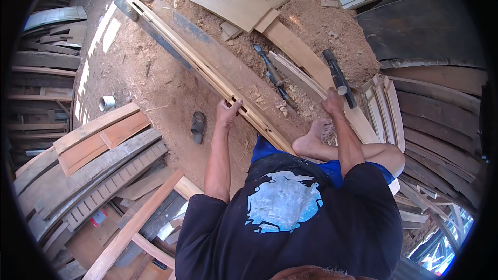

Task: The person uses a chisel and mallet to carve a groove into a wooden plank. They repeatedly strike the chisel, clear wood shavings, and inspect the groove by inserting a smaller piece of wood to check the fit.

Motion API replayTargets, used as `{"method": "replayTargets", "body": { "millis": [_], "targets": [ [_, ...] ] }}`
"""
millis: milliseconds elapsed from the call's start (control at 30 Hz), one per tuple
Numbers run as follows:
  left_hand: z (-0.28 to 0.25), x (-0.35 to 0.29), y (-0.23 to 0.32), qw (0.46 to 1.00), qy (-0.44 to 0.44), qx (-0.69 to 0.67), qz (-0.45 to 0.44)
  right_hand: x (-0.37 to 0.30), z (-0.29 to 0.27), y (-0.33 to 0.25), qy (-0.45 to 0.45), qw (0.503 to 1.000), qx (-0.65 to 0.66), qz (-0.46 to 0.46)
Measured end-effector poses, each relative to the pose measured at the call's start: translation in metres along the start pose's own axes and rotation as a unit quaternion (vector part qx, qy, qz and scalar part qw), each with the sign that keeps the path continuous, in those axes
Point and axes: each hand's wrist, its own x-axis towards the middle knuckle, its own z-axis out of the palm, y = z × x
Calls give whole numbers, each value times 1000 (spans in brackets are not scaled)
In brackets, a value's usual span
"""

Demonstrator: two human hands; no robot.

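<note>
A long pale wooden rail (pixel 194 62) with narrow slots cut in it runs slantwise from the far left to my lap. It rests along a wider, worn plank (pixel 218 46). My left hand (pixel 228 112) is closed around the rail's edge, beside one of the slots. Over on the right, my right hand (pixel 333 102) is closed on a mallet with a dark, cylindrical head (pixel 336 75); its fingers are partly hidden. Chisels (pixel 274 72) lie among shavings between the rail and some thin wooden strips (pixel 298 72). My bare foot (pixel 311 139) is beside the rail's near end.
Flat pale boards (pixel 228 1) lie on sawdust at the far side. A sandal (pixel 197 127) and a white cup-like container (pixel 107 103) are on the ground to the left. Stacked timber (pixel 109 163) lines the left; dark planks (pixel 430 28) and more boards (pixel 441 114) line the right.
</note>
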Motion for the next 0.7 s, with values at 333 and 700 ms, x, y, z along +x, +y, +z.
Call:
{"method": "replayTargets", "body": {
  "millis": [333, 700],
  "targets": [
    [15, 5, 9, 999, -7, 30, 39, -34, -136, -30, -13, 983, 174, -64],
    [42, -13, -25, 990, 121, -6, 68, -91, -131, -79, -335, 571, 746, -79]
  ]
}}
